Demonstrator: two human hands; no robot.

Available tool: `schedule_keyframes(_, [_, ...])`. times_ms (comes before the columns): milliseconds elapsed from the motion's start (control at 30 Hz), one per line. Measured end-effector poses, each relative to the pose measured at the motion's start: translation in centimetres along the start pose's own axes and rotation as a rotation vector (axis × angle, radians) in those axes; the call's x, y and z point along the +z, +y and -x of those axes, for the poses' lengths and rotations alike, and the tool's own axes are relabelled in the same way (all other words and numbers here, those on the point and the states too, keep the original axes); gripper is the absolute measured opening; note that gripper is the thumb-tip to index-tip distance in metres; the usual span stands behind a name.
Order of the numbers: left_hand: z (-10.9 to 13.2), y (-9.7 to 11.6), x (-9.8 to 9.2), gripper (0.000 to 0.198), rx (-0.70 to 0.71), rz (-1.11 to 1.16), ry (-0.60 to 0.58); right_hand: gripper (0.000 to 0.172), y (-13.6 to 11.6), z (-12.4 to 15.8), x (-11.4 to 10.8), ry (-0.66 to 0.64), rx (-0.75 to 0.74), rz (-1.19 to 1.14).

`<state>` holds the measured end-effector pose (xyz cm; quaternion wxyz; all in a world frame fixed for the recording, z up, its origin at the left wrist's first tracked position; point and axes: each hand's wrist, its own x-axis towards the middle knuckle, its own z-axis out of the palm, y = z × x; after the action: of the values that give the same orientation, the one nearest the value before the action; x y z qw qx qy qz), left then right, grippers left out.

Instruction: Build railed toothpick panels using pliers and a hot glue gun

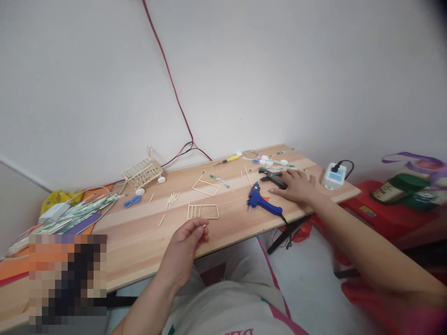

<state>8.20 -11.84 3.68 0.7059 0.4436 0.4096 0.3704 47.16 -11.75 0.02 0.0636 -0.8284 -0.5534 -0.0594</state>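
Observation:
My left hand [190, 237] is closed in a pinch just in front of a small wooden stick frame with crossbars [203, 205]. A tiny pale bit shows at its fingertips, too small to name. On the right, my right hand [296, 185] has its thumb and fingers around the handle end of a black hand tool [270, 176], which lies on the table and is partly covered. Beside it rests a blue glue gun [263, 200]. Farther back lies a second stick frame [206, 187]. Loose short sticks [172, 199] are piled to the left.
A slatted stick model [143, 174] stands near the wall on the wooden table [136, 251]. A yellow utility knife [230, 159], white caps [267, 160] and a coil [250, 154] lie at the back. A white power box [334, 176] sits right; packaged strips [84, 209] lie left.

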Motion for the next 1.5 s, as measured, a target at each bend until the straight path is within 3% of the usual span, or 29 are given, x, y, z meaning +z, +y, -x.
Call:
schedule_keyframes(133, [-0.4, 0.0, -0.8, 0.023, 0.034, 0.009, 0.028, 0.061, -1.2, 0.7, -1.4, 0.213, -0.145, -0.18])
schedule_keyframes(233, [-1.0, -0.1, -1.4, 0.023, 0.064, 0.014, 0.082, 0.038, -3.6, 2.4, -2.5, 0.217, -0.307, -0.289])
schedule_keyframes(367, [-1.7, -0.1, -1.7, 0.027, 0.079, 0.091, 0.128, 0.02, -8.6, 5.6, -3.8, 0.216, -0.489, -0.492])
schedule_keyframes(500, [-2.1, 0.0, -1.4, 0.034, -0.061, 0.242, 0.108, 0.013, -13.9, 8.1, -4.5, 0.23, -0.762, -0.766])
schedule_keyframes(600, [-2.1, 0.0, -1.1, 0.028, -0.149, 0.282, 0.059, 0.013, -16.9, 8.5, -4.5, 0.232, -0.982, -0.846])
schedule_keyframes(700, [-1.8, -0.3, -0.8, 0.024, -0.209, 0.31, -0.007, 0.015, -18.7, 8.1, -4.1, 0.24, -1.164, -0.838])
schedule_keyframes(800, [-1.5, -0.8, -0.6, 0.022, -0.238, 0.312, -0.091, 0.017, -19.5, 7.9, -3.9, 0.186, -1.251, -0.793])
schedule_keyframes(900, [-1.4, -1.2, -1.0, 0.022, -0.164, 0.128, -0.104, 0.014, -19.5, 7.8, -3.9, 0.039, -1.144, -0.733])
schedule_keyframes(1000, [-1.7, -1.5, -2.1, 0.017, 0.129, -0.307, 0.0, 0.017, -19.0, 6.7, -3.7, -0.032, -0.992, -0.648])
schedule_keyframes(1067, [-2.1, -1.9, -3.0, 0.016, 0.345, -0.595, 0.016, 0.02, -18.8, 5.4, -3.3, 0.02, -1.07, -0.538])
schedule_keyframes(1167, [-2.7, -2.8, -4.0, 0.019, 0.538, -0.886, -0.037, 0.023, -19.0, 3.2, -2.6, 0.058, -1.249, -0.383])
schedule_keyframes(1333, [-3.6, -3.3, -4.1, 0.016, 0.615, -1.227, -0.132, 0.023, -20.1, 0.9, -1.4, -0.041, -1.34, -0.342])
schedule_keyframes(1500, [-4.6, -3.3, -4.5, 0.021, 0.613, -1.393, -0.157, 0.021, -20.9, -0.1, -0.5, -0.037, -1.362, -0.385])
